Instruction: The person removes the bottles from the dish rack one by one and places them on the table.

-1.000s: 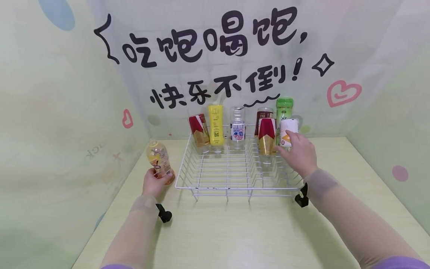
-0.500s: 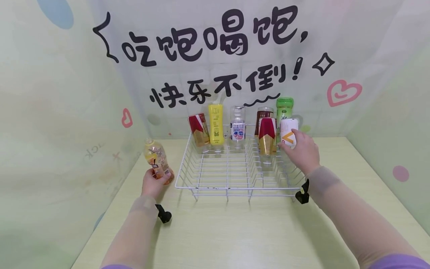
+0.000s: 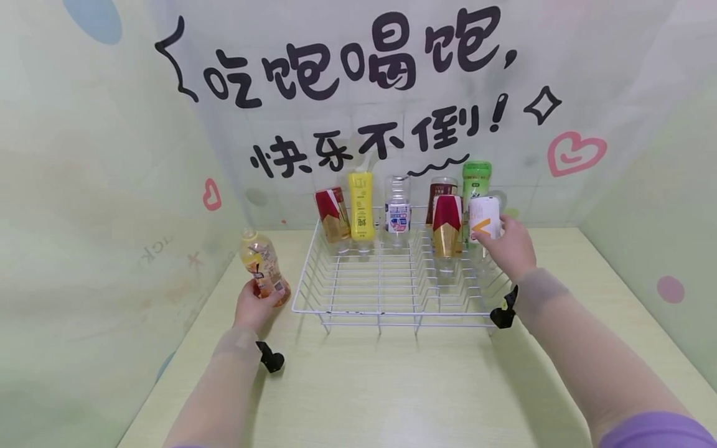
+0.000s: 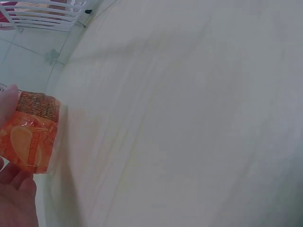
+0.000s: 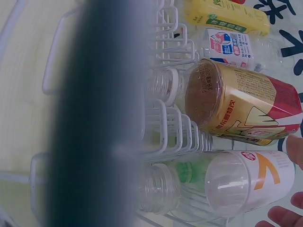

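In the head view my left hand (image 3: 256, 306) grips the lower part of a clear drink bottle (image 3: 263, 264) with an orange label. It stands upright on the table, left of the white wire rack (image 3: 358, 313). The left wrist view shows its orange label (image 4: 33, 137) between thumb and fingers. My right hand (image 3: 512, 247) holds an upside-down bottle with a white label (image 3: 484, 214) at the rack's right side, thumb in front and fingers at its right. In the right wrist view this white-labelled bottle (image 5: 246, 182) points mouth-down into the rack, with thumb and fingers (image 5: 284, 215) around its base end.
More inverted bottles stand in the rack: two red-and-gold ones (image 3: 333, 216) (image 3: 447, 227), a yellow one (image 3: 361, 205), a clear one (image 3: 398, 214), a dark red one (image 3: 439, 190) and a green one (image 3: 475, 177). A printed back wall (image 3: 280, 205) rises close behind.
My right thumb and fingers have closed in around the white-labelled bottle, and the hand shifted slightly right. The left hand stays on its bottle, which leans back a little less toward the rack.
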{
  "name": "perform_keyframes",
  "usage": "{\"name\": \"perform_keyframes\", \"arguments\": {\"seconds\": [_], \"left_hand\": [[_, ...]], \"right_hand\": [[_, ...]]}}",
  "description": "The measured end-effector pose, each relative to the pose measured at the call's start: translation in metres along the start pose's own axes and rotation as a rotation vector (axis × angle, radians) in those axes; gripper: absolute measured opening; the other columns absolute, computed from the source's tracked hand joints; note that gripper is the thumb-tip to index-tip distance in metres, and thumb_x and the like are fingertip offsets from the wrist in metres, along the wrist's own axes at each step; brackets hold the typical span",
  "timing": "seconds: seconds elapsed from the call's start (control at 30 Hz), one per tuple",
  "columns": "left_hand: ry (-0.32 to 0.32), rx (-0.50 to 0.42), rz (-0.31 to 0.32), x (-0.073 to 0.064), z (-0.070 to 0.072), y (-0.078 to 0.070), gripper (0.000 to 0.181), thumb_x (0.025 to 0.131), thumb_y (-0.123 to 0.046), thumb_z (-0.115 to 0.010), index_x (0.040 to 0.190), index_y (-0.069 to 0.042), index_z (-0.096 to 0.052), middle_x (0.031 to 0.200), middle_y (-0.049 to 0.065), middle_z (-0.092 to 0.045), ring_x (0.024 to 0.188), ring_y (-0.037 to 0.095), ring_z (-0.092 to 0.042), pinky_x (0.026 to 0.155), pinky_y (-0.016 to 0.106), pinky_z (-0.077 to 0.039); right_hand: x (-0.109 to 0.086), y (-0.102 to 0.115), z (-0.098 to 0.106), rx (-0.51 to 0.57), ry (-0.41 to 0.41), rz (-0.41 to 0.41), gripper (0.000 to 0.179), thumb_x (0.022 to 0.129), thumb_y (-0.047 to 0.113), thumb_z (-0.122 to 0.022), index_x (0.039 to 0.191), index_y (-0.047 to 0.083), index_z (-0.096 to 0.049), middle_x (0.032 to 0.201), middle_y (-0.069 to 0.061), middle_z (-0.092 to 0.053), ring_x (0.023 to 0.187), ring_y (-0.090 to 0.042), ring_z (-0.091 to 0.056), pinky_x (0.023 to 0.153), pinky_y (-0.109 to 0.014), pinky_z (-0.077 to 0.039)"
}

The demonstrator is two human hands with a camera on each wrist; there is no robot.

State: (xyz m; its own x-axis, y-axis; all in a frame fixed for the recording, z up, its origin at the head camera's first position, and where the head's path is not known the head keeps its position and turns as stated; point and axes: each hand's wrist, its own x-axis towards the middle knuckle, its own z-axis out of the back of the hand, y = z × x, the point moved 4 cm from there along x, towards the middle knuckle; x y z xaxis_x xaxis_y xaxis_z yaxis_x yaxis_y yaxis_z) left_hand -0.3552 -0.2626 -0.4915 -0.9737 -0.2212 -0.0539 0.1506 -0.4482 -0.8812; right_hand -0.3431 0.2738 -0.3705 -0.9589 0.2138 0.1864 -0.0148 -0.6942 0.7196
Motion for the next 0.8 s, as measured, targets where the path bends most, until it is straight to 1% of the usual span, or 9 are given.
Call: {"name": "perform_keyframes", "arguments": {"seconds": [0.1, 0.27, 0.33, 0.43, 0.57, 0.67, 0.7, 0.73, 0.8], "left_hand": [[0.032, -0.011, 0.001, -0.002, 0.002, -0.002, 0.087, 0.072, -0.032, -0.068, 0.137, -0.01, -0.014, 0.134, 0.014, -0.028, 0.119, 0.028, -0.028, 0.097, 0.044, -0.022], [0.08, -0.012, -0.004, -0.009, 0.006, -0.006, 0.095, 0.074, -0.02, -0.067, 0.138, -0.012, 0.002, 0.14, 0.015, -0.011, 0.123, 0.033, -0.017, 0.097, 0.048, -0.019], [0.091, -0.009, -0.005, -0.011, 0.008, -0.007, 0.096, 0.074, -0.019, -0.067, 0.138, -0.012, 0.004, 0.141, 0.015, -0.007, 0.123, 0.034, -0.015, 0.096, 0.048, -0.019], [0.098, 0.002, -0.005, -0.015, 0.01, -0.009, 0.096, 0.074, -0.023, -0.066, 0.138, -0.014, 0.006, 0.141, 0.014, -0.005, 0.123, 0.034, -0.014, 0.096, 0.049, -0.019], [0.086, 0.015, -0.024, -0.019, 0.012, -0.01, 0.096, 0.075, -0.027, -0.065, 0.138, -0.014, 0.006, 0.141, 0.015, -0.005, 0.123, 0.034, -0.014, 0.096, 0.049, -0.019], [0.071, 0.016, -0.048, -0.021, 0.014, -0.012, 0.094, 0.075, -0.026, -0.065, 0.138, -0.013, 0.004, 0.141, 0.015, -0.005, 0.123, 0.034, -0.014, 0.096, 0.049, -0.02], [0.067, 0.005, -0.05, -0.022, 0.014, -0.012, 0.094, 0.075, -0.025, -0.066, 0.138, -0.015, 0.004, 0.141, 0.014, -0.005, 0.124, 0.033, -0.013, 0.095, 0.05, -0.019], [0.054, -0.007, -0.057, -0.023, 0.015, -0.013, 0.093, 0.075, -0.023, -0.065, 0.138, -0.016, 0.003, 0.141, 0.014, -0.005, 0.124, 0.033, -0.012, 0.095, 0.05, -0.019], [0.008, -0.041, -0.08, -0.026, 0.018, -0.017, 0.086, 0.078, -0.019, -0.061, 0.139, -0.019, -0.001, 0.14, 0.011, -0.006, 0.123, 0.032, -0.012, 0.095, 0.049, -0.019]], "right_hand": [[0.002, -0.002, 0.0, 0.03, 0.02, -0.029, 0.082, 0.076, 0.049, -0.055, 0.132, -0.002, -0.024, 0.125, -0.024, -0.035, 0.104, -0.037, -0.04, 0.08, -0.052, -0.037], [0.003, -0.003, 0.0, 0.05, 0.057, -0.079, 0.085, 0.076, 0.051, -0.055, 0.132, -0.003, -0.021, 0.127, -0.024, -0.033, 0.105, -0.037, -0.039, 0.082, -0.053, -0.035], [0.003, -0.003, 0.0, 0.057, 0.078, -0.106, 0.086, 0.076, 0.051, -0.055, 0.133, -0.002, -0.019, 0.127, -0.024, -0.033, 0.105, -0.037, -0.039, 0.082, -0.053, -0.035], [0.003, -0.001, 0.0, 0.058, 0.098, -0.126, 0.084, 0.077, 0.047, -0.056, 0.133, -0.003, -0.018, 0.125, -0.024, -0.033, 0.104, -0.036, -0.039, 0.083, -0.053, -0.034], [0.004, -0.001, 0.001, 0.066, 0.114, -0.141, 0.084, 0.077, 0.044, -0.058, 0.132, -0.005, -0.017, 0.125, -0.026, -0.033, 0.105, -0.037, -0.038, 0.083, -0.053, -0.034], [0.005, -0.003, 0.0, 0.098, 0.131, -0.174, 0.088, 0.076, 0.044, -0.059, 0.133, -0.005, -0.013, 0.127, -0.026, -0.03, 0.108, -0.039, -0.035, 0.085, -0.053, -0.032], [0.005, -0.004, -0.001, 0.106, 0.134, -0.183, 0.089, 0.076, 0.043, -0.059, 0.133, -0.006, -0.012, 0.128, -0.027, -0.028, 0.109, -0.039, -0.034, 0.086, -0.054, -0.031], [0.006, -0.004, -0.001, 0.113, 0.139, -0.191, 0.089, 0.076, 0.043, -0.059, 0.133, -0.006, -0.011, 0.129, -0.027, -0.027, 0.111, -0.04, -0.033, 0.087, -0.054, -0.03], [0.006, -0.005, -0.002, 0.119, 0.148, -0.202, 0.09, 0.076, 0.043, -0.058, 0.133, -0.007, -0.009, 0.13, -0.028, -0.025, 0.112, -0.041, -0.03, 0.087, -0.054, -0.029]]}}
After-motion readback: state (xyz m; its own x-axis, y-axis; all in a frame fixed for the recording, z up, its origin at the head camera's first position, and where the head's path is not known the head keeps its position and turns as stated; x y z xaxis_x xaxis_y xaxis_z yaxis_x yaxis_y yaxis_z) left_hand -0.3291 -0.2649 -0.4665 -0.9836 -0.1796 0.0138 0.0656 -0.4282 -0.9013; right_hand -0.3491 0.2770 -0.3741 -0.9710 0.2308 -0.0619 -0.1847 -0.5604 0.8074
